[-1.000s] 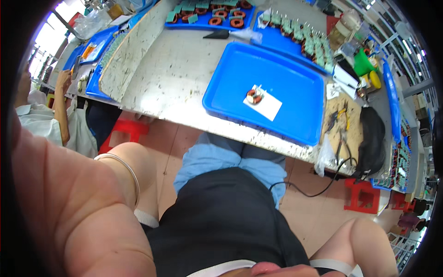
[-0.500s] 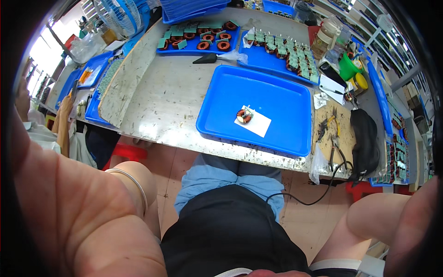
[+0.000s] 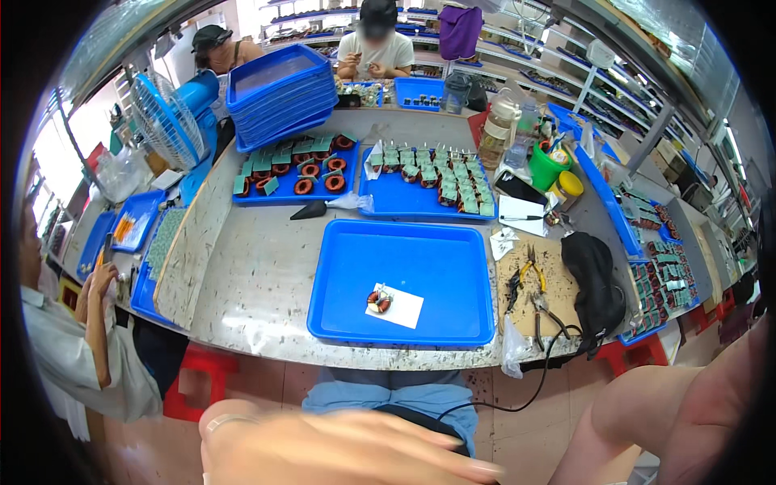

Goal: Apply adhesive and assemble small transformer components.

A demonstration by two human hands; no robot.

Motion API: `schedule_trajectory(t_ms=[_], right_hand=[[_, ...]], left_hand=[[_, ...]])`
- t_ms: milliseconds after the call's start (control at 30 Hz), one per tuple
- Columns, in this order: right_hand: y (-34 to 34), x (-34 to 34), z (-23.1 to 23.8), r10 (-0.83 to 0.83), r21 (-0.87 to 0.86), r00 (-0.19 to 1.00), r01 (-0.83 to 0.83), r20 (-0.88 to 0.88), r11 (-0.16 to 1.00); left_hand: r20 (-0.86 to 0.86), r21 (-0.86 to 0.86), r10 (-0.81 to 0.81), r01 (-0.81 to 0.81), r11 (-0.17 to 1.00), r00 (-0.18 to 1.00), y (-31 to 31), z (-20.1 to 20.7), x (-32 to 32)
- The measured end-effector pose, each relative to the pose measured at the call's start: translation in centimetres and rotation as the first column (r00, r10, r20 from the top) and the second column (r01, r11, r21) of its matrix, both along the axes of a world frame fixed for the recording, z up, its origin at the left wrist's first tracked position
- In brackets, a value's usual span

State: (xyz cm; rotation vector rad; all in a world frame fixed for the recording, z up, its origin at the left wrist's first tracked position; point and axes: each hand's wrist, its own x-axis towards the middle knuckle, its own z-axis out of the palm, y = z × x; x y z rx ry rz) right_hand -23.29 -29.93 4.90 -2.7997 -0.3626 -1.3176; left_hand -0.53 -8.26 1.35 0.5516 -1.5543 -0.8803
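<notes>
- The left hand (image 3: 339,444) lies blurred across the lower edge of the head view, fingers stretched flat toward the right, grasping nothing; a thin ring shows on one finger.
- Of the right hand only the forearm (image 3: 687,412) shows, coming in from the lower right corner (the hand itself is cut off, so its grip cannot be told).
- The nearest piece of work, a small wound copper coil (image 3: 379,301), rests on a white paper slip (image 3: 398,308) inside the blue tray (image 3: 436,259) at the near edge of the grey worktable (image 3: 259,259), well apart from both hands.
- Right of the tray, yellow-handled pliers (image 3: 529,279) lie on a brown board, beside a black pouch (image 3: 594,279).
- Behind it, two more blue trays hold rows of coils (image 3: 311,174) and small green parts (image 3: 440,178).
- A blue desk fan (image 3: 166,121) stands at the far left, next to a stack of empty blue trays (image 3: 279,89).
</notes>
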Motion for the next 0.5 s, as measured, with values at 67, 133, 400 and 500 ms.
schedule_trajectory(t_ms=[67,133,400,500], right_hand=[[-0.1,0.3,0.4,0.005,0.002,1.0,-0.005,0.0,1.0],[0.0,0.1,0.4,-0.014,0.0,1.0,0.014,-0.003,1.0],[-0.8,0.5,-0.2,-0.047,0.017,0.999,0.047,-0.005,0.999],[-1.0,0.8,0.0,-0.037,0.017,0.999,0.038,-0.01,0.999]], left_hand=[[-0.099,0.065,-0.102,0.109,0.992,0.99,-0.2,-0.6,-1.1],[-0.126,0.075,-0.139,0.149,0.986,0.982,0.0,-0.9,-1.3],[0.004,-0.033,0.064,-0.064,0.997,0.998,0.9,-0.5,1.0],[0.065,-0.094,0.167,-0.16,0.983,0.984,2.2,0.2,0.9]])
